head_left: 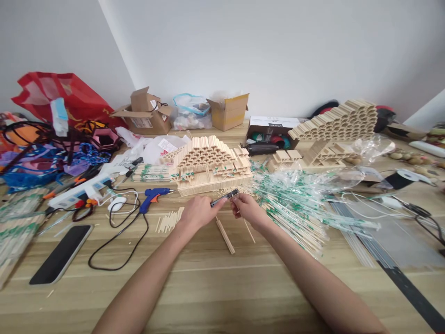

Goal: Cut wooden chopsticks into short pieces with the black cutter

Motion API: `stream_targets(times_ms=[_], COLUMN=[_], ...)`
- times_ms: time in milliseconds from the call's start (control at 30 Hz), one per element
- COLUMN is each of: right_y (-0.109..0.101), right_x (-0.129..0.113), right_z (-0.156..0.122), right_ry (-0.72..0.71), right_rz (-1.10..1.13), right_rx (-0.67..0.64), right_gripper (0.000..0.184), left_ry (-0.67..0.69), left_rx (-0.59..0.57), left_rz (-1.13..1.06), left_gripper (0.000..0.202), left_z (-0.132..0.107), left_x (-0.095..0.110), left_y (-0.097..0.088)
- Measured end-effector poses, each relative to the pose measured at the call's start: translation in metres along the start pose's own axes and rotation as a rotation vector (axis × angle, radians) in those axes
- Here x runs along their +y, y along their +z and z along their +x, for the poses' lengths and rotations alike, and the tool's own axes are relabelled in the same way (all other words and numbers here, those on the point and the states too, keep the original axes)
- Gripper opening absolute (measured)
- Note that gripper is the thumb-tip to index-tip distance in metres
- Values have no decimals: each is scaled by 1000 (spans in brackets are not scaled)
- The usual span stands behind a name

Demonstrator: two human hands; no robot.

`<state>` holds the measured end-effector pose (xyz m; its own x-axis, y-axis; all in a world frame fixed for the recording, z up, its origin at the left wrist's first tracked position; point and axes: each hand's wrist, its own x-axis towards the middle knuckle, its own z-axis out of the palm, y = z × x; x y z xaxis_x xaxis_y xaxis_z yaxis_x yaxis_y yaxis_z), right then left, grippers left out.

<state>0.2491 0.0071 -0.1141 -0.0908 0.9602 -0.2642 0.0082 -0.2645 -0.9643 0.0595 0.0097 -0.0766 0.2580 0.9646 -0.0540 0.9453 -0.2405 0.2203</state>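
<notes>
Head view: chopstick wrappers (292, 204) (green print, too small to read).

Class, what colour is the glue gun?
The glue gun is blue, with an orange trigger; head view.

All that shows of the person is a pair of bare arms, cut off along the near edge of the bench. The left forearm (139, 288) and the right forearm (313, 284) are long and slim, smooth along their length, and taper evenly to narrow wrists. The left hand (199, 214) and the right hand (249, 211) are slender as well, with thin fingers (237, 201). Their nails are too small to make out from here.
</notes>
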Motion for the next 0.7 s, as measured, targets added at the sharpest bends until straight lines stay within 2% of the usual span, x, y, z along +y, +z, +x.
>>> stream_targets(times_ms=[200,367,500,700], right_y=[-1,-3,-4,-5], right_x=[-7,-14,-19,-32], right_z=[-4,-8,-9,-21], right_ry=[35,22,-51,-192], right_rz=[21,52,139,289], right_rx=[-15,-28,-21,-67], right_gripper=[23,17,26,43], left_ry=[-49,-62,-7,86], left_rx=[17,36,71,59], left_rz=[34,-101,-280,-545], left_gripper=[87,86,75,44], left_z=[2,1,-3,-8], left_x=[-1,-3,-5,-7], left_y=[0,-10,-22,-37])
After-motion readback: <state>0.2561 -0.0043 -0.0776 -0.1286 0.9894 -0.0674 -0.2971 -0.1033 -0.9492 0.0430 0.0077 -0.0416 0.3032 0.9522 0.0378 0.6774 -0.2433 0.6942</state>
